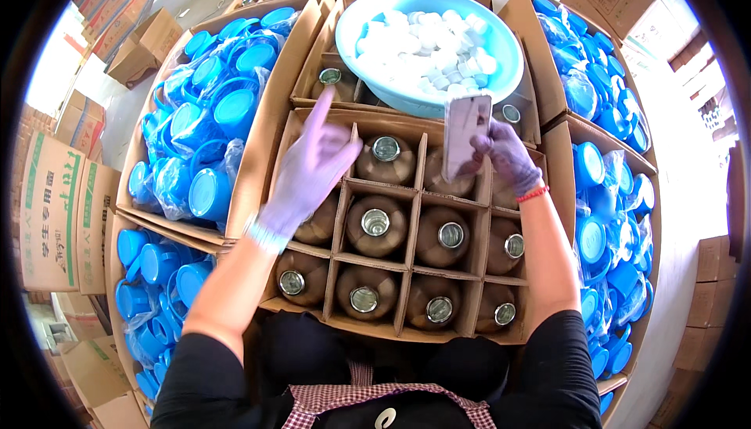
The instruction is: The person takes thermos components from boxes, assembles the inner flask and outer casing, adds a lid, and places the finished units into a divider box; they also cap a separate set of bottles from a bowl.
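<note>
My right hand (507,155), in a thin lilac glove with a red bracelet at the wrist, grips a smartphone (465,128) held upright over the carton. My left hand (314,155), gloved the same way and slightly blurred, hovers empty above the carton's left side, index finger stretched forward and fingers apart. Beneath both hands lies a divided cardboard carton (411,194). Its cells hold brownish round-shouldered glass bottles or liners (375,224) with open silvery mouths. My hands and the phone hide some of them.
A light blue basin (356,65) of white caps (438,46) rests on another carton of bottles ahead. Cartons of blue lidded, handled cups (235,112) in plastic bags flank me on the left and the right (592,241). Stacked boxes (51,210) stand farther left.
</note>
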`<state>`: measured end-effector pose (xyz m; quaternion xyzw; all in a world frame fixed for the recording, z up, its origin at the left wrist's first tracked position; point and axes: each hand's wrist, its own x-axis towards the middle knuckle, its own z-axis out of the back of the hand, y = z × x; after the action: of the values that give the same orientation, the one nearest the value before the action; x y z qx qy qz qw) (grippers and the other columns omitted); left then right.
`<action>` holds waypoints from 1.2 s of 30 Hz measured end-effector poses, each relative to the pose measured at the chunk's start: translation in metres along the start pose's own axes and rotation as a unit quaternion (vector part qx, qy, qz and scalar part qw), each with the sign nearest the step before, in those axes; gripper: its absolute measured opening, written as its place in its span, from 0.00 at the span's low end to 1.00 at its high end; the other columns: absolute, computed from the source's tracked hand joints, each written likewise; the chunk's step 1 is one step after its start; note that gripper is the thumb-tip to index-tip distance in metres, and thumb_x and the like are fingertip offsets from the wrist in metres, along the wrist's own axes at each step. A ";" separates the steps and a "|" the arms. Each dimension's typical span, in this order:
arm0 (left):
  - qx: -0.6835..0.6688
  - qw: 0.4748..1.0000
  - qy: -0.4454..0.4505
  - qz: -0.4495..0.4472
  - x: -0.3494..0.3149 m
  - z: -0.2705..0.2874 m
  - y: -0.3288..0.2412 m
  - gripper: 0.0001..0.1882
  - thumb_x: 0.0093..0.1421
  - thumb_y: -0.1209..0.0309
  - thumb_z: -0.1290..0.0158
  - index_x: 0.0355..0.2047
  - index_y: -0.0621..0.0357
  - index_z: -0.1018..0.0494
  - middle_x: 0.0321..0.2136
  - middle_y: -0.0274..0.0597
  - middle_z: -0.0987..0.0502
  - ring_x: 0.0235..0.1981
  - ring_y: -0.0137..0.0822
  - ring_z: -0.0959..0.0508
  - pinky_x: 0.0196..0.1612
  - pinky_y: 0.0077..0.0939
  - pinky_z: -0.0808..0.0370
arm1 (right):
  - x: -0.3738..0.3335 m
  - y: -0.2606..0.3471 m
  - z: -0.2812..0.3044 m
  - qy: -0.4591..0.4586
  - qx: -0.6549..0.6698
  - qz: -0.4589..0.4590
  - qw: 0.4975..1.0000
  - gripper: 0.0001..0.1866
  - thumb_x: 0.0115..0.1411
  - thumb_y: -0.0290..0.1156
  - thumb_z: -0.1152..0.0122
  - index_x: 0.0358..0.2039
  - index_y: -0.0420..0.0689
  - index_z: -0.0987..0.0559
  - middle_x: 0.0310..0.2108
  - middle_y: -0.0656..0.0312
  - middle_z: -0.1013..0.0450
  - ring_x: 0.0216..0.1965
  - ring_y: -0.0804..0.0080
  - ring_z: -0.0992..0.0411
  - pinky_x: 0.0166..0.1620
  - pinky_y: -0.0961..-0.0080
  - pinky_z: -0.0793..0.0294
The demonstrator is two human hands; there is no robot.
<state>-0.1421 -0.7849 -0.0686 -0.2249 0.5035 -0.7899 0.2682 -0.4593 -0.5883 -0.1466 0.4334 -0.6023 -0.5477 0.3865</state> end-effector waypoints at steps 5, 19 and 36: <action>0.200 0.966 0.104 -0.127 0.173 -0.055 0.037 0.41 0.61 0.62 0.38 0.73 0.47 0.43 0.56 0.56 0.23 0.53 0.47 0.21 0.59 0.36 0.26 | 0.063 0.018 0.028 -0.054 -0.047 -0.018 0.997 0.16 0.65 0.36 0.32 0.41 0.34 0.22 0.22 0.59 0.24 0.21 0.71 0.24 0.29 0.73 0.24; 0.140 0.989 -0.004 -0.039 0.259 -0.053 0.069 0.39 0.52 0.47 0.30 0.56 0.56 0.28 0.50 0.53 0.19 0.53 0.44 0.20 0.59 0.34 0.26 | 0.118 -0.050 0.066 -0.105 0.027 0.027 0.994 0.11 0.67 0.29 0.34 0.47 0.39 0.21 0.32 0.65 0.24 0.28 0.77 0.28 0.33 0.78 0.27; -0.075 0.982 -0.156 -0.072 -0.016 0.123 -0.131 0.31 0.48 0.73 0.46 0.55 0.62 0.32 0.49 0.51 0.28 0.50 0.44 0.21 0.54 0.32 0.20 | -0.076 0.050 -0.185 0.035 0.312 -0.226 0.922 0.24 0.70 0.48 0.41 0.51 0.38 0.23 0.29 0.63 0.24 0.29 0.77 0.25 0.35 0.75 0.19</action>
<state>-0.0792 -0.8115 0.0985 -0.4008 0.4956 -0.7223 0.2682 -0.2654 -0.5755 -0.0776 0.6756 -0.6149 -0.3893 0.1178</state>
